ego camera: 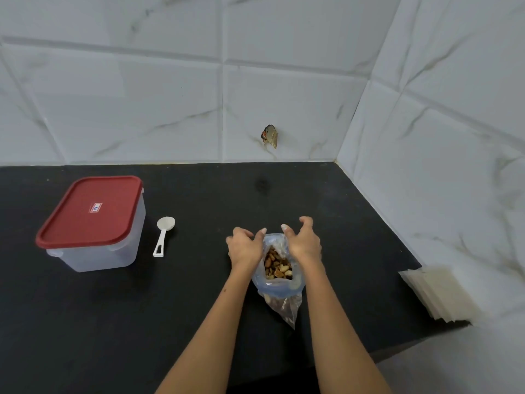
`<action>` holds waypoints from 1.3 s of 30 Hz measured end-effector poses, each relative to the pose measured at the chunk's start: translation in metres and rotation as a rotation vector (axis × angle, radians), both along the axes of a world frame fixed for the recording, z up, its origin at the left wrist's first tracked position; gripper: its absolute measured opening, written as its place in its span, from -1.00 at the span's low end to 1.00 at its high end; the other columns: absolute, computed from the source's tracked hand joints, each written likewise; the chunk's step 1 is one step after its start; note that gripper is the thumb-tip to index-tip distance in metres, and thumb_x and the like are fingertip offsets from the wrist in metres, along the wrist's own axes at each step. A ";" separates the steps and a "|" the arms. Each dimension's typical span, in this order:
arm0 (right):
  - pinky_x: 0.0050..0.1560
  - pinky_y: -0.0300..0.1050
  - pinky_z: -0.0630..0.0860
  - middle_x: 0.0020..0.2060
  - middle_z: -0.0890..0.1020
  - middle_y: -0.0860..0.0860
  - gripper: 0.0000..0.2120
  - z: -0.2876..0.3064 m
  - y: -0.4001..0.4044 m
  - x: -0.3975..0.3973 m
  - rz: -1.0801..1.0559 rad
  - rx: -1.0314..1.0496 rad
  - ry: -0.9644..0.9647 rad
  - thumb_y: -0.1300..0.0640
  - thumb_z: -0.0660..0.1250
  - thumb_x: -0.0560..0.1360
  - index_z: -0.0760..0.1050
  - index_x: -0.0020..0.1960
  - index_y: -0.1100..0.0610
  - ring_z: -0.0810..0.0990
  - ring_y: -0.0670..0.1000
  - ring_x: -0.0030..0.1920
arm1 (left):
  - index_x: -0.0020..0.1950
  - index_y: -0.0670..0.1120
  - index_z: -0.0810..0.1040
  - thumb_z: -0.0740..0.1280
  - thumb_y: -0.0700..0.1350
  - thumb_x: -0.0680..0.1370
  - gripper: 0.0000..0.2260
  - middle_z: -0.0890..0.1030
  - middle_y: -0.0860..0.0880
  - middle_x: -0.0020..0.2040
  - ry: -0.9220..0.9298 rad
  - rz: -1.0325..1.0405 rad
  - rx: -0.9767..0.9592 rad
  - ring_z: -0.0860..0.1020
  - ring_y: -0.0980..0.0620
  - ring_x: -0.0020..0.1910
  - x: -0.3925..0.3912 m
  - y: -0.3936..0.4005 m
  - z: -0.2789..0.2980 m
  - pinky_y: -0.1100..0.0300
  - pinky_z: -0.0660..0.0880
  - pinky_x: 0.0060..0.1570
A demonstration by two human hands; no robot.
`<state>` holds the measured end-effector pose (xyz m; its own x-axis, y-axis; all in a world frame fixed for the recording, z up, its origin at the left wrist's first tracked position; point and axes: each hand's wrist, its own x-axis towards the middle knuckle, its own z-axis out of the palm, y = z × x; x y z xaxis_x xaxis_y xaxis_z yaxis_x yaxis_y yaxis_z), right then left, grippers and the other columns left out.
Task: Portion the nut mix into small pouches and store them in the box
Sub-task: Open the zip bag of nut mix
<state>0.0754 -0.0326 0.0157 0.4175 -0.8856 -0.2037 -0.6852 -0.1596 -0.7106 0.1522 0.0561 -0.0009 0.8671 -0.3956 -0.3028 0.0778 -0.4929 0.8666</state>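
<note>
A clear plastic bag of nut mix [279,280] stands on the black counter [199,294] in the middle, its mouth pulled open so the nuts show. My left hand [244,247] pinches the bag's left rim and my right hand [302,240] pinches its right rim, both with curled fingers. A clear box with a red lid [91,220] sits shut at the left. A white plastic scoop [164,234] lies just right of the box. A stack of small clear pouches [437,294] lies at the counter's right edge.
White marbled tile walls close off the back and right sides, meeting in a corner. A torn scrap [270,135] sticks to the back wall above the counter. The counter's right edge falls off beside the pouches.
</note>
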 end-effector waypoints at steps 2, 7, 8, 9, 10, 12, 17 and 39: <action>0.06 0.04 0.45 0.20 0.51 0.12 -0.56 0.005 0.002 -0.010 -0.028 -0.119 0.131 -0.17 0.23 0.54 0.36 0.29 0.09 0.50 0.16 0.19 | 0.10 -0.18 0.47 0.27 0.22 0.53 -0.55 0.44 -0.09 0.09 -0.125 -0.012 0.090 0.48 -0.05 0.02 0.002 0.008 0.006 0.14 0.37 -0.10; 0.05 0.00 0.52 0.07 0.55 0.13 -0.53 0.009 0.007 -0.045 -0.097 0.177 0.311 -0.23 0.29 0.47 0.40 0.09 0.16 0.56 0.15 0.09 | -0.16 -0.16 0.44 0.42 0.24 0.41 -0.54 0.59 -0.11 -0.15 0.097 -0.115 0.247 0.61 -0.04 -0.19 0.009 0.036 0.016 0.12 0.55 -0.33; 0.05 0.04 0.57 0.02 0.57 0.13 -0.57 0.007 0.007 -0.048 -0.115 0.262 0.248 -0.16 0.34 0.47 0.38 0.03 0.19 0.59 0.14 0.03 | -0.11 -0.18 0.47 0.48 0.17 0.39 -0.57 0.62 -0.14 -0.15 0.222 -0.131 0.190 0.64 -0.04 -0.20 0.008 0.038 0.016 0.10 0.60 -0.31; 0.01 0.08 0.61 -0.02 0.59 0.14 -0.63 0.005 0.008 -0.048 -0.147 0.328 0.161 -0.04 0.38 0.47 0.40 0.02 0.25 0.61 0.13 -0.03 | -0.04 -0.22 0.51 0.53 0.07 0.37 -0.58 0.65 -0.17 -0.13 0.343 -0.132 0.117 0.66 -0.06 -0.21 0.007 0.040 0.017 0.08 0.62 -0.30; -0.04 0.07 0.63 -0.04 0.60 0.16 -0.72 0.003 0.008 -0.048 -0.190 0.389 0.068 0.09 0.38 0.48 0.44 0.03 0.28 0.62 0.13 -0.06 | 0.00 -0.26 0.54 0.54 -0.02 0.39 -0.62 0.67 -0.19 -0.12 0.436 -0.116 0.041 0.67 -0.08 -0.21 0.005 0.041 0.016 0.08 0.63 -0.32; -0.12 0.03 0.63 -0.07 0.60 0.19 -0.93 0.004 0.009 -0.049 -0.251 0.495 -0.087 0.28 0.29 0.50 0.50 -0.03 0.27 0.61 0.13 -0.08 | 0.02 -0.30 0.56 0.46 -0.17 0.47 -0.76 0.66 -0.22 -0.12 0.548 -0.056 -0.065 0.66 -0.09 -0.20 0.000 0.043 0.014 0.10 0.59 -0.37; -0.20 0.03 0.59 -0.01 0.60 0.23 -0.81 -0.004 0.017 -0.053 -0.331 0.656 -0.274 0.25 0.22 0.57 0.46 0.15 0.30 0.62 0.17 -0.03 | 0.03 -0.27 0.51 0.25 -0.26 0.60 -0.91 0.60 -0.19 -0.14 0.912 0.077 -0.323 0.58 -0.09 -0.18 -0.008 0.049 0.004 0.07 0.51 -0.26; -0.30 -0.15 0.64 -0.22 0.65 0.18 -0.74 0.035 0.048 -0.075 -0.108 0.534 0.007 0.20 0.47 0.42 0.46 -0.04 0.31 0.68 0.05 -0.27 | 0.05 -0.33 0.53 0.50 -0.10 0.44 -0.64 0.65 -0.19 -0.26 0.530 -0.286 0.066 0.64 -0.03 -0.39 -0.041 0.059 0.029 0.17 0.59 -0.47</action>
<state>0.0003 0.0150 0.0502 0.3266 -0.6963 -0.6391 -0.6825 0.2939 -0.6691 0.1117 0.1151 0.0280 0.4538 -0.5562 -0.6962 0.3471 -0.6093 0.7129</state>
